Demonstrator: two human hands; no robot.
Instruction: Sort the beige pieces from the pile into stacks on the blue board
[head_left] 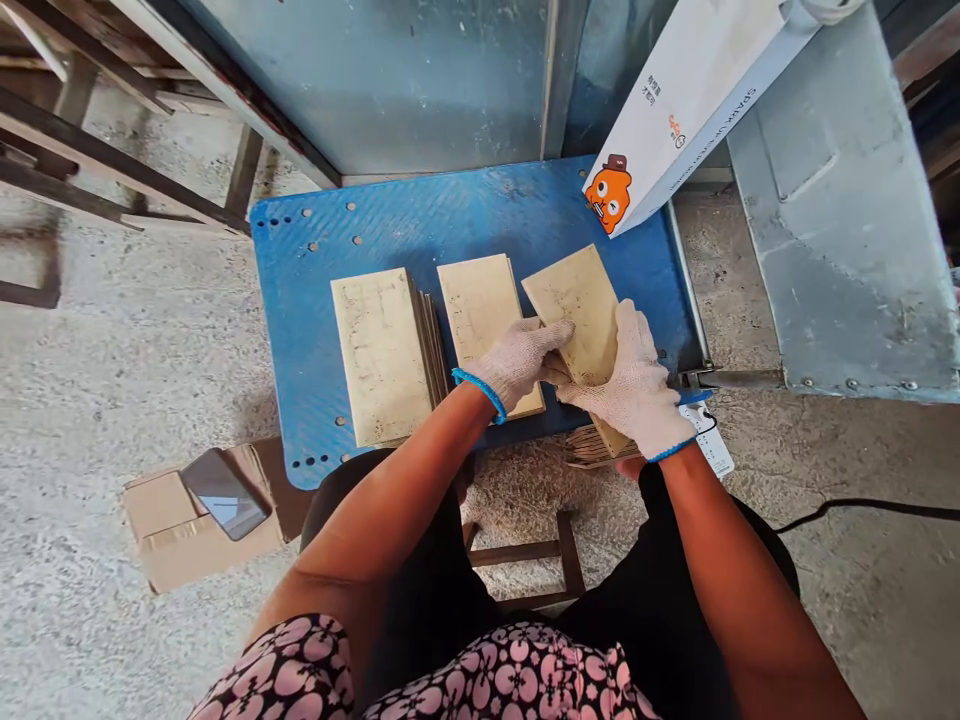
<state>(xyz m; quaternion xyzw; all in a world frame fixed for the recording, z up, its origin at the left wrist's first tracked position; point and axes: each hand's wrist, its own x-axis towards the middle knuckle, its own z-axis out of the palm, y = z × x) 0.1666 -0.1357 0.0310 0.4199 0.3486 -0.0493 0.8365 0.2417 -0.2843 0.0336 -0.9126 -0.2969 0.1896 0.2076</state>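
Both of my hands wear white knit gloves with blue cuffs. They grip a tan rectangular board (585,300) that is tilted over the right part of the blue tabletop (300,330). My left hand (525,362) pinches its left edge, thumb on top and fingers partly hidden below. Along the right edge, my right hand (637,390) is closed, with its thumb reaching toward the left hand. A low stack of similar boards (480,305) lies under my left wrist. Farther left is a taller stack (379,360). Layered tan edges (589,448) show beneath my right hand, partly hidden.
A white printed box (660,120) stands at the tabletop's back right corner. Grey sheet metal (847,220) flanks the right side. On the floor at left, a phone (225,492) rests on cardboard (176,555). A black cable (870,506) runs at right.
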